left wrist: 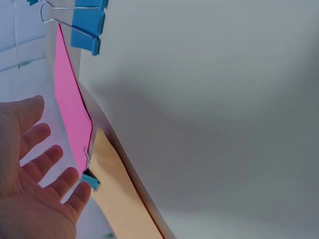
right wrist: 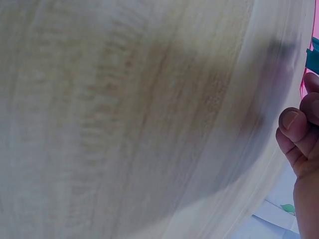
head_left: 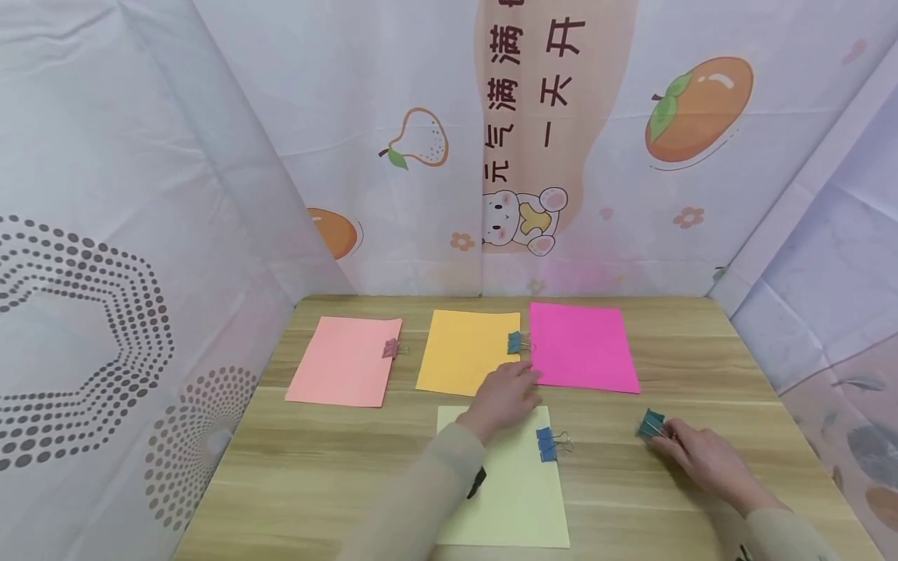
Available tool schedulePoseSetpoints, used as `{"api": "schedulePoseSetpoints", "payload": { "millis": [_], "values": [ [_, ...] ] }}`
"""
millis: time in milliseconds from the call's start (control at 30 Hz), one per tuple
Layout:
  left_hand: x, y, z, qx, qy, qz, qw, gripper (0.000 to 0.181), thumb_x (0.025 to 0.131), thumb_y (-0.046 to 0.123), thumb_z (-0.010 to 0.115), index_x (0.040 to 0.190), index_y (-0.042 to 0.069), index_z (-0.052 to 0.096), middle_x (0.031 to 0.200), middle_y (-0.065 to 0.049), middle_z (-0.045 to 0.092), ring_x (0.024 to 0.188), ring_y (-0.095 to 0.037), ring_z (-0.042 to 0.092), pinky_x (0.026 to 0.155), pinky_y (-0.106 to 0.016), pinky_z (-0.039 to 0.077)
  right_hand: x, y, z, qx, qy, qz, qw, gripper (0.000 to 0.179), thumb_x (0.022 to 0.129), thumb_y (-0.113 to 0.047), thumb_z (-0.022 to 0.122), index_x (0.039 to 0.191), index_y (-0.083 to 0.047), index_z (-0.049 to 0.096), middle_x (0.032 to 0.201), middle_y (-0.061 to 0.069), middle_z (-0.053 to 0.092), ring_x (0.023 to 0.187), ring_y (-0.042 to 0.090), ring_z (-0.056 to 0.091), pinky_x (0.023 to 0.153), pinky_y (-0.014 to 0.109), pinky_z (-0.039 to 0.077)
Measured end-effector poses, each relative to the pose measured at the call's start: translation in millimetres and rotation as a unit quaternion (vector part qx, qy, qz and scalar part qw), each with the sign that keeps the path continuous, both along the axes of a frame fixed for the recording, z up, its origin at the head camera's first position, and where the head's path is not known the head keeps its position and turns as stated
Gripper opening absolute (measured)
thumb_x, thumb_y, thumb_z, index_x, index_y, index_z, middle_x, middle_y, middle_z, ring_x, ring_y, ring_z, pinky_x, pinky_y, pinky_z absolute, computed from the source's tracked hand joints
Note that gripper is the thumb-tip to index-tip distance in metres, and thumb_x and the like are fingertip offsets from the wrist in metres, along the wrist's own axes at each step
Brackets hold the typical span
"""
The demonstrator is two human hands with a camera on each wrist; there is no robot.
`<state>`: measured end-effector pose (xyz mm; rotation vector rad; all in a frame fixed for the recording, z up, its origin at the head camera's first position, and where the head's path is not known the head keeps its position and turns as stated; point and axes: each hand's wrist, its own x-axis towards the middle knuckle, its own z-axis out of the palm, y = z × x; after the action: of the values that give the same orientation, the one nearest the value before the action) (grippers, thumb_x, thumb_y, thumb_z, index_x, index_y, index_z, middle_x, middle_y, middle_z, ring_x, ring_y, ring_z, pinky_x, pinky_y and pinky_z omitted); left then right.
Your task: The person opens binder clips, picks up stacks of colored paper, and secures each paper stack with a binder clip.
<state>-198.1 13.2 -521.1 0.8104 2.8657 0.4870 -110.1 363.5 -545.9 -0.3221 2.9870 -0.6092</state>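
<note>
My right hand (head_left: pixel 705 460) pinches a teal binder clip (head_left: pixel 652 423) by its wire handles, over the right part of the table. In the right wrist view the clip (right wrist: pixel 312 60) shows only at the right edge, beyond curled fingertips. My left hand (head_left: pixel 503 399) reaches across the top of a pale yellow sheet (head_left: pixel 519 499), fingertips by the lower left corner of a magenta sheet (head_left: pixel 584 347). Its fingers are spread and hold nothing in the left wrist view. An orange-yellow sheet (head_left: pixel 466 351) beside it carries a teal clip (head_left: pixel 514 343) on its right edge.
A blue binder clip (head_left: pixel 546 445) grips the right edge of the pale yellow sheet. At the left lies a salmon pink sheet (head_left: pixel 344 362) with a dusty pink clip (head_left: pixel 390 348). Printed cloth (head_left: pixel 421 70) hangs behind and along both sides of the wooden table (head_left: pixel 316 483).
</note>
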Motion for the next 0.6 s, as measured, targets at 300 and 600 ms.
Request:
{"api": "schedulePoseSetpoints", "payload": {
  "millis": [300,600],
  "values": [
    [-3.3,29.3,2.6,-0.050,-0.002,-0.018,0.9986,0.046,0.105,0.037,0.053,0.150,0.028,0.052,0.161,0.005,0.041,0.148,-0.017,0.037,0.118,-0.038,0.036,2.0,1.9,-1.2,0.000,0.009,-0.006,0.9999,0.019,0.102,-0.032,0.063,0.092,-0.016,0.058,0.071,-0.005,0.058,0.058,0.009,0.044,0.051,0.029,0.038],
    [-2.0,43.5,-7.5,-0.130,-0.008,-0.037,0.9907,0.053,0.107,0.046,0.046,0.158,0.035,0.037,0.168,0.007,0.026,0.153,-0.021,0.029,0.121,-0.038,0.030,2.7,2.8,-1.8,-0.002,-0.003,-0.007,1.0000,0.021,0.103,-0.034,0.062,0.092,-0.016,0.056,0.070,-0.005,0.054,0.059,0.009,0.043,0.051,0.028,0.037]
  ]
}}
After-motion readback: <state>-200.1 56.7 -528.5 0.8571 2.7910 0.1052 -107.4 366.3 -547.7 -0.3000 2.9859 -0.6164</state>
